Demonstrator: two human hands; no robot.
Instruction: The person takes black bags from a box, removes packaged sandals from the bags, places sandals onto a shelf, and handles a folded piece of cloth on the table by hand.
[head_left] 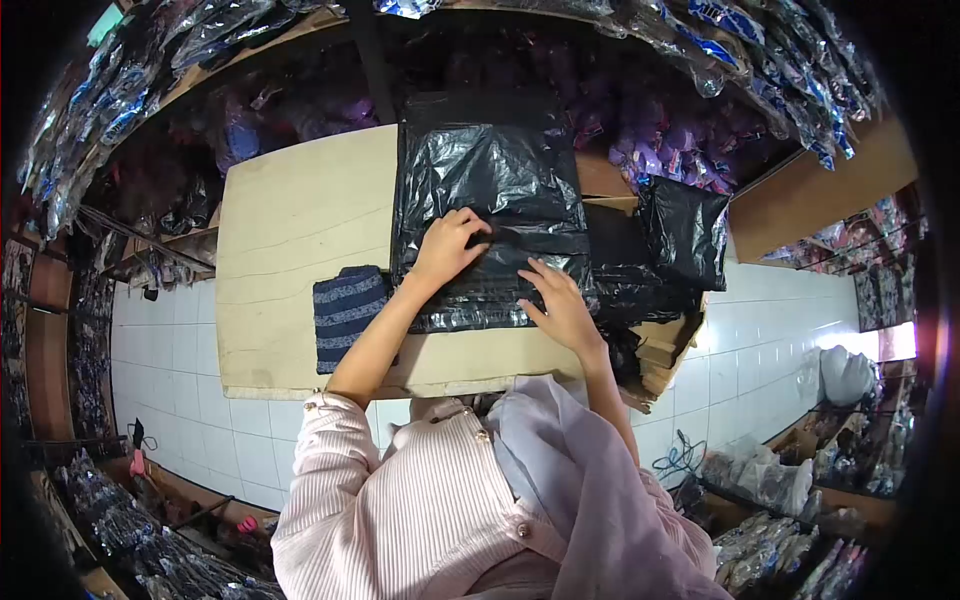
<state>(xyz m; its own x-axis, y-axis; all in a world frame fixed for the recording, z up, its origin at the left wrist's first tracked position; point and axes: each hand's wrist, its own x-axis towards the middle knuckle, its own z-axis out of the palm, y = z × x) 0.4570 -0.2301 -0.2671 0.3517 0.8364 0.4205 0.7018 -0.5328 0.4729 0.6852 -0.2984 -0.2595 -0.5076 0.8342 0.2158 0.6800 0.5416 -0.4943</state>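
Note:
A large black plastic bag (490,170) lies flat on the pale board (300,220). My left hand (450,248) rests on the middle of the bag with its fingers bent and their tips against the plastic. Lower down and to the right, my right hand (560,305) touches the bag's near part with its fingers spread. A folded navy and grey striped cloth (350,315) lies on the board beneath and beside my left forearm.
Another black package (687,235) sits right of the bag, above an open cardboard box (665,355). Shelves packed with plastic-wrapped goods surround the board. White floor tiles (170,360) show on both sides. A cable (680,455) lies on the floor at right.

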